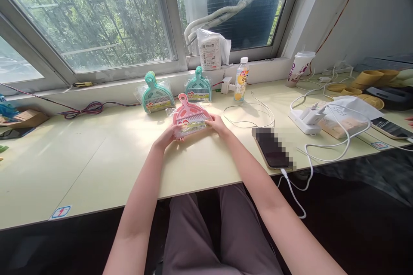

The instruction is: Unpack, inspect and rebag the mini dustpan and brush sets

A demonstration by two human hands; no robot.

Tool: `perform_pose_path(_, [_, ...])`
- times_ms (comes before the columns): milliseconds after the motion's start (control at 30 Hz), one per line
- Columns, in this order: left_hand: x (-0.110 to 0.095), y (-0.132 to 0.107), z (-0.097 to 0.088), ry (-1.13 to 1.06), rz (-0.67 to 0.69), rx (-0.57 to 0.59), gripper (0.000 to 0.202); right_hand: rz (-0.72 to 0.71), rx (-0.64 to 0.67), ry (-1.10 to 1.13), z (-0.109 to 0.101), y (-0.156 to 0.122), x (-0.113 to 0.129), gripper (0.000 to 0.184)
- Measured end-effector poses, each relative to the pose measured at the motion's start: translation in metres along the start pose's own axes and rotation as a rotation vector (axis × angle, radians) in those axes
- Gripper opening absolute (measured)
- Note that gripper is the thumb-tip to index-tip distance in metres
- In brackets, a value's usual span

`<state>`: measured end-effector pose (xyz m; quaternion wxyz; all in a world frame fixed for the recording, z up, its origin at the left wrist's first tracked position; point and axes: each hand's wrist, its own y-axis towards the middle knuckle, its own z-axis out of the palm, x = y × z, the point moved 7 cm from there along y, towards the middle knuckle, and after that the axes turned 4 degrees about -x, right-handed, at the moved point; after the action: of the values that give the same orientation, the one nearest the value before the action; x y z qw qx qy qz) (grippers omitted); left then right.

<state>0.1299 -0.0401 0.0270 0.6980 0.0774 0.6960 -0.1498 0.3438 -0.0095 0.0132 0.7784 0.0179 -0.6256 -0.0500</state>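
Observation:
A pink mini dustpan-and-brush set (189,116) in clear wrapping stands tilted on the pale desk (97,167). My left hand (167,136) grips its lower left edge and my right hand (218,124) grips its right edge, fingers closed on the wrapping. Behind it, two teal dustpan sets lean against the window ledge: one to the left (156,94) and one to the right (198,86).
A drink bottle (241,80) and a white packet (210,51) stand by the window. A phone (272,148) on a white cable lies to the right, near a power strip (306,118), a lidded cup (299,68) and yellow bowls (369,79). Wires (84,108) lie at the left.

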Motion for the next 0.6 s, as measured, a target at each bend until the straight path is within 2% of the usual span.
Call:
perform_pose_path(67, [-0.004, 0.0, 0.0, 0.01, 0.037, -0.017, 0.064, -0.015, 0.011, 0.022, -0.001, 0.002, 0.002, 0.036])
perform_pose_path(233, [-0.014, 0.002, 0.002, 0.053, 0.187, -0.017, 0.069, -0.065, -0.245, 0.036, -0.021, 0.004, 0.008, 0.04])
perform_pose_path(300, [-0.013, 0.006, -0.004, 0.142, 0.227, -0.115, 0.065, -0.082, -0.254, 0.026, -0.02, 0.003, 0.01, 0.04])
perform_pose_path(433, [-0.006, 0.009, -0.031, 0.218, 0.243, -0.416, 0.034, -0.186, -0.152, -0.056, -0.003, 0.0, 0.012, 0.027])
perform_pose_path(600, [-0.002, 0.004, -0.058, 0.437, 0.21, -0.613, 0.017, -0.347, -0.112, -0.265, 0.021, 0.004, 0.009, 0.018])
